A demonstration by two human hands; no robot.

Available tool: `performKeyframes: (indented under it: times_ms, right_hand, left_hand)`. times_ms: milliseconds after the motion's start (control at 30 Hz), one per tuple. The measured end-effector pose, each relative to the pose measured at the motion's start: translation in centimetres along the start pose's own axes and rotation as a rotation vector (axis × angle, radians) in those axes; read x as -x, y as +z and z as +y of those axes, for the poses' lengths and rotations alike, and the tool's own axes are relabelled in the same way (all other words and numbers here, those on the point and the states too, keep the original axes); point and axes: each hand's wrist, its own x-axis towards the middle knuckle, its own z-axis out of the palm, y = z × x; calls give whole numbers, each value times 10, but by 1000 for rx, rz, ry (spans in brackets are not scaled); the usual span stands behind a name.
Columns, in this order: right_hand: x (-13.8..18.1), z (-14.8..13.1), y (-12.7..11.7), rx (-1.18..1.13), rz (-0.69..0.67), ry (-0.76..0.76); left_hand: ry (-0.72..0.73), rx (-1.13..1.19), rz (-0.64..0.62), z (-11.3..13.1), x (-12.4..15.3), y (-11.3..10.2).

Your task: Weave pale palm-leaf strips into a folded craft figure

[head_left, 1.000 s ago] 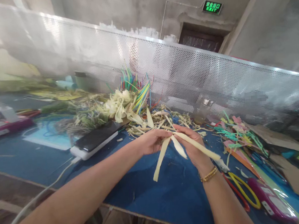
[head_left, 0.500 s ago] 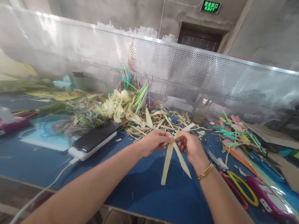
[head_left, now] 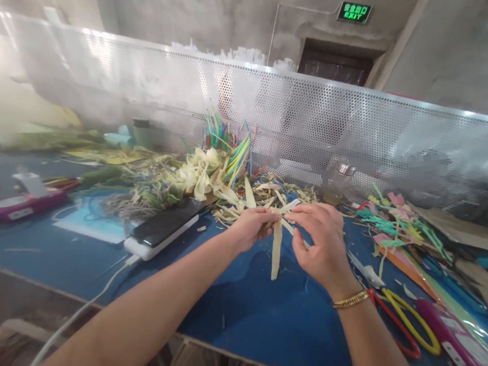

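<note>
My left hand (head_left: 254, 227) pinches several crossed pale husk strips (head_left: 276, 250) between thumb and fingers. One strip hangs down below the fingertips, and others point up and to the right. My right hand (head_left: 321, 242), with a gold bracelet at its wrist, has thumb and fingers spread apart. Its fingertips are close to the crossing of the strips; whether they touch it I cannot tell. Part of a strip is hidden behind the right hand. Just beyond both hands lies a heap of husk scraps (head_left: 229, 211).
Scissors (head_left: 403, 317) with red and yellow handles lie right of my right wrist. A phone (head_left: 168, 224) on a white, cabled block sits at the left. Behind are colourful stems (head_left: 241, 154), a glass jar (head_left: 340, 180) and a perforated metal screen (head_left: 254, 102). A purple power strip (head_left: 449, 330) lies at right.
My right hand has let go of the strips and opened its fingers, turning over beside them. My left hand keeps its pinch. The view has shifted slightly left.
</note>
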Motion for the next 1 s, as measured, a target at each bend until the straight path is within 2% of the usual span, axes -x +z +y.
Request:
performKeyframes:
  times_ms: [100, 200, 333, 433, 533, 600, 733, 1000]
  right_hand:
    - [2, -1, 8, 86, -135, -24]
    - [4, 0, 14, 106, -183, -19]
    - [4, 3, 19, 70, -167, 21]
    - [5, 5, 24, -2, -104, 99]
    - [8, 8, 29, -144, -8, 213]
    - [10, 11, 33, -272, 48, 343]
    - [14, 14, 41, -573, 40, 624]
    - [13, 13, 48, -966, 136, 901]
  left_hand:
    - [9, 55, 11, 1, 1, -1]
    - [12, 93, -6, 1, 1, 0]
    - [40, 86, -29, 0, 3, 2]
    - [99, 17, -32, -1, 5, 4]
    - [159, -90, -59, -1, 5, 4]
    - [197, -161, -84, 0, 6, 3]
    - [239, -269, -93, 0, 8, 4]
    - [321, -335, -186, -2, 7, 3]
